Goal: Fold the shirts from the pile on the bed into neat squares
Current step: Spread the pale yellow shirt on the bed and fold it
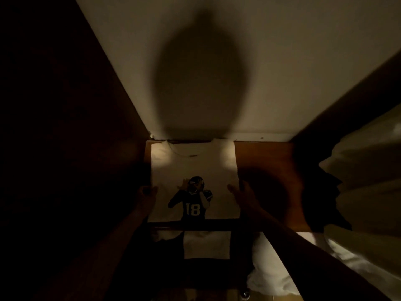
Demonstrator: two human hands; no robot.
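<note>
On the wooden surface (267,161) by the wall lies the white shirt (193,166), collar away from you, sleeves already tucked under into a narrow panel. At its left edge, your left hand (145,193) has fingers curled onto the hem side, pinching cloth as far as the dark lets me judge. Centre, the number 18 print (192,200) faces up. Over on the right edge, your right hand (243,193) grips likewise, thumb on top. Next, I'd say: lift both edges evenly and fold toward the collar. White bedding (364,161) sits far right.
</note>
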